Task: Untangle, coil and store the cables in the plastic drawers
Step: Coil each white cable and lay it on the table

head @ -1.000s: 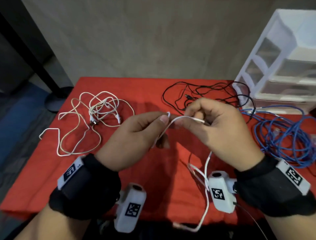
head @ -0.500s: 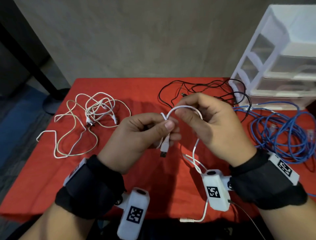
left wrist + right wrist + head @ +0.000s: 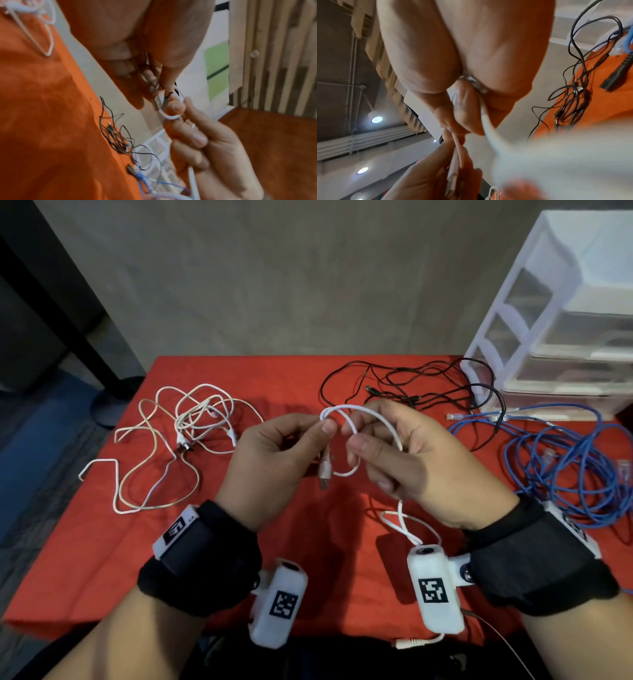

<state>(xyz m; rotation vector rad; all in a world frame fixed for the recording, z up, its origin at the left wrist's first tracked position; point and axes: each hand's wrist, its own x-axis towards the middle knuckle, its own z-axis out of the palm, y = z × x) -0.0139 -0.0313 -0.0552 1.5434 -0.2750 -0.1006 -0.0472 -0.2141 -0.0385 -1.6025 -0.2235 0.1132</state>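
Above the middle of the red table I hold a white USB cable [image 3: 373, 416] in both hands. My left hand [image 3: 284, 453] pinches it just above its plug [image 3: 324, 470], which hangs down. My right hand [image 3: 407, 460] grips the cable and bends it into a small loop [image 3: 169, 116] beside the plug. The rest of the cable trails down under my right wrist to the table's front edge, where its other end [image 3: 411, 642] lies. The white plastic drawers [image 3: 565, 337] stand at the back right.
A tangle of white and cream cables [image 3: 178, 440] lies at the left. Black cables [image 3: 411, 392] are spread at the back, by the drawers' foot. A heap of blue network cable [image 3: 565, 474] fills the right. A dark post [image 3: 51, 313] stands beyond the table's left corner.
The straight stretch of white cable between my hands has been bent into a loop. The plug end now hangs from my left hand, and my right hand has turned its palm more upward.
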